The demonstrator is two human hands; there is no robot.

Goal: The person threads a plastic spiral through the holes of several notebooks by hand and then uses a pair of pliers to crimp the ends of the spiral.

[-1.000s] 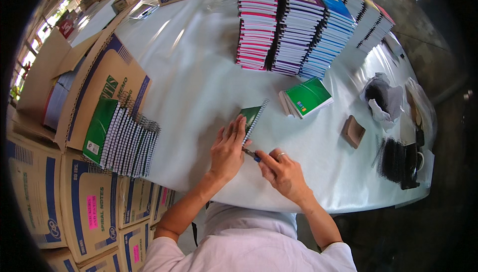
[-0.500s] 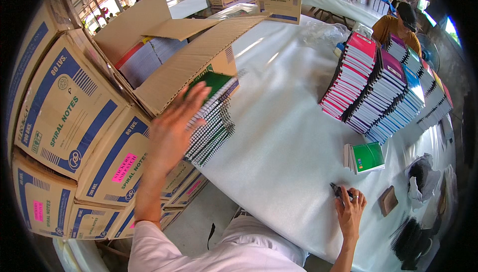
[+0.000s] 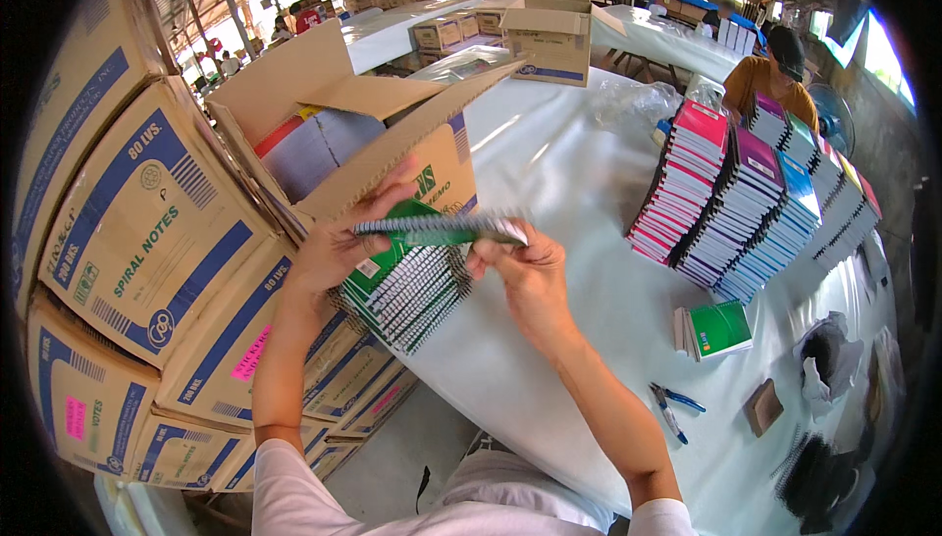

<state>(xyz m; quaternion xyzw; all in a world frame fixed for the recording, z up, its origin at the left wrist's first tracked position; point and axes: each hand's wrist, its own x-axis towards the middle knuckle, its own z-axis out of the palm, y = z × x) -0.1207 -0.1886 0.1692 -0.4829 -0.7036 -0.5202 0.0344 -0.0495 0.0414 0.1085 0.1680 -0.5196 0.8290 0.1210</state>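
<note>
My left hand [image 3: 339,247] and my right hand [image 3: 530,276] grip opposite ends of a green spiral notebook [image 3: 446,232]. It is tilted nearly edge-on, its coil side up and slightly blurred. Just beneath it stands a stack of green spiral notebooks [image 3: 407,306] at the table's left edge, partly covered by the held one. Pliers with blue handles [image 3: 672,408] lie on the table to the right of my right forearm, their handles spread. Farther right, a few green notebooks [image 3: 718,328] rest in a small pile.
An open carton [image 3: 402,168] of notebooks adjoins the stack, beside piled closed cartons [image 3: 147,222] on the left. Tall notebook stacks [image 3: 731,193] stand at right, before a seated person [image 3: 775,75]. A brown block [image 3: 763,407] and black coils [image 3: 819,482] lie at lower right.
My right hand has let go of the pliers and moved left to the notebook. A green notebook has been lifted off the stack and is now between both hands.
</note>
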